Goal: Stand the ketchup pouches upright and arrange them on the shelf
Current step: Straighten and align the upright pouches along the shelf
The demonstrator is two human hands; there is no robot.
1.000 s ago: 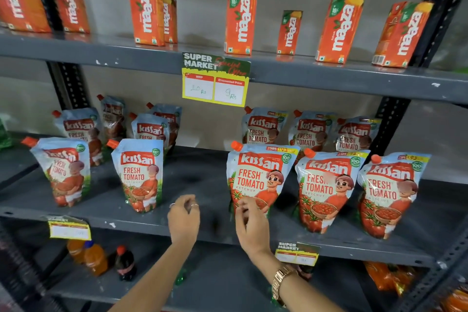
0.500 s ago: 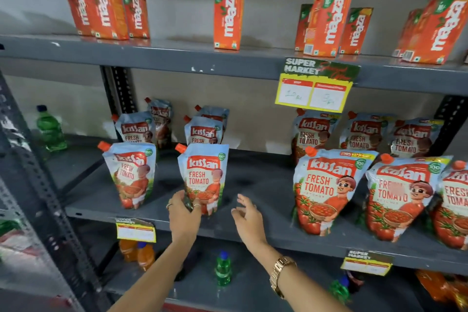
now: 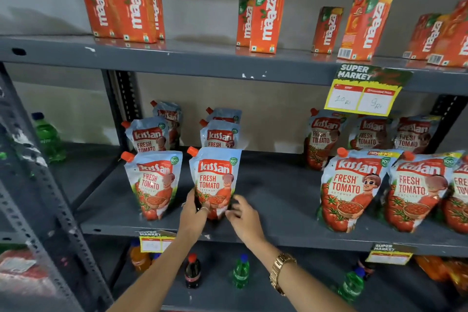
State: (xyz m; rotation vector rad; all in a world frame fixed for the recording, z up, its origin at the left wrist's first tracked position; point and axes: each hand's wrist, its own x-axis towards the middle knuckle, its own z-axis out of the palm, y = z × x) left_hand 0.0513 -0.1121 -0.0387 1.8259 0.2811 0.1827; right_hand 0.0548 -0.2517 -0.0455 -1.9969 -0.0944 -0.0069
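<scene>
Several Kissan ketchup pouches stand upright on the grey middle shelf [image 3: 276,200]. A left group has two front pouches, one at the far left [image 3: 152,182] and one beside it [image 3: 215,177], with more pouches [image 3: 220,134] behind them. A right group [image 3: 352,185] stands in two rows. My left hand [image 3: 193,214] grips the lower left edge of the second front pouch, fingers over its front. My right hand [image 3: 244,218] is blurred, fingers apart, at that pouch's lower right corner; I cannot tell whether it touches.
Orange Maaza cartons [image 3: 266,18] line the upper shelf, with a yellow price tag [image 3: 362,99] on its edge. Small drink bottles [image 3: 192,271] stand on the lower shelf, and a green bottle [image 3: 48,137] stands far left. A perforated grey post [image 3: 50,197] rises at the left.
The view has swung left along the shelf. Both hands moved from the right group's front pouch to the left group's second front pouch, and my left hand closed on its base.
</scene>
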